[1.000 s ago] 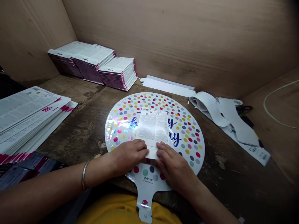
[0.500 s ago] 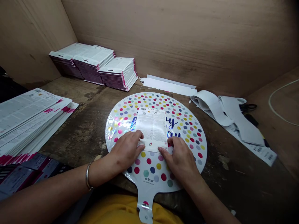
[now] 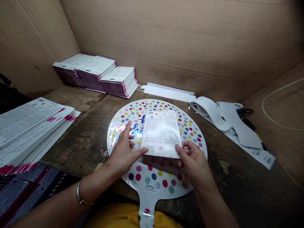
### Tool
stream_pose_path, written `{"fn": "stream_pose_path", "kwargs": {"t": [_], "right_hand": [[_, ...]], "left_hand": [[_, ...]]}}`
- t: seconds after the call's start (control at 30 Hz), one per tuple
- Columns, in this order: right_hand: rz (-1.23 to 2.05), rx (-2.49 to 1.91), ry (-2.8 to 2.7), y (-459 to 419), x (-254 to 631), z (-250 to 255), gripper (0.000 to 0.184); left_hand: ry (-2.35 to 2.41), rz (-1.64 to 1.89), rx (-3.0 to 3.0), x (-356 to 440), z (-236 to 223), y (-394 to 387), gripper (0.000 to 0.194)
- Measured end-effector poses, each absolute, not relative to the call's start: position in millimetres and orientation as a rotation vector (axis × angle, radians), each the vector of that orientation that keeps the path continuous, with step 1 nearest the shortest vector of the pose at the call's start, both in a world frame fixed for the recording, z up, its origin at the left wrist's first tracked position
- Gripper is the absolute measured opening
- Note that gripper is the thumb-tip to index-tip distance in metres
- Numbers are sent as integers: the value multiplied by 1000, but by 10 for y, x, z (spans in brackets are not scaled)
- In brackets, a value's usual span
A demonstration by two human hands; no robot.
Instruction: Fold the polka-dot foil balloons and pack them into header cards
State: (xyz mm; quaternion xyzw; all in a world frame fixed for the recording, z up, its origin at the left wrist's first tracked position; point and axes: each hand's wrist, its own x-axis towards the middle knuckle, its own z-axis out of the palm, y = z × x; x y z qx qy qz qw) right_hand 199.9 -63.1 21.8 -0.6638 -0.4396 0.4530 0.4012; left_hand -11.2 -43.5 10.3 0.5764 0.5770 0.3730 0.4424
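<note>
The printed card [image 3: 161, 134] is clamped between right-hand [image 3: 193, 158] thumb and fingers; left-hand [image 3: 124, 150] fingers are spread apart.

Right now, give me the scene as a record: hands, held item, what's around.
left_hand: the left hand, fingers spread, thumb at the card's lower left corner; contact unclear
right_hand: the right hand, fingers pinching the lower right corner
held_item: white printed paper card, above the balloon, its shadow below
under_card: round white foil balloon with multicoloured dots, flat on the brown table
back_left: stacked white folded cards with magenta edges
left_side: fanned white printed sheets
right_side: curled white paper strips
</note>
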Motion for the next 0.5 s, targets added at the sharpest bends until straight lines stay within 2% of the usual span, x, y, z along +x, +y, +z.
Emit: {"fn": "stream_pose_path", "kwargs": {"t": [0.07,0.13,0.23,0.4,0.5], "right_hand": [[1227,-1596,-1028,-673,2046,231,30],[1306,-1504,-960,-715,2057,241,30],[1475,-1297,-781,-796,1999,256,26],[1586,-1012,-538,-937,1752,198,50],[1575,-968,-439,-964,1646,123,57]], "left_hand": [[1185,878,1067,-32,147,-484,82],[991,836,870,61,161,-532,62],[969,899,713,179,144,-591,44],[966,966,662,290,130,-661,45],[1000,989,708,320,124,-688,46]]}}
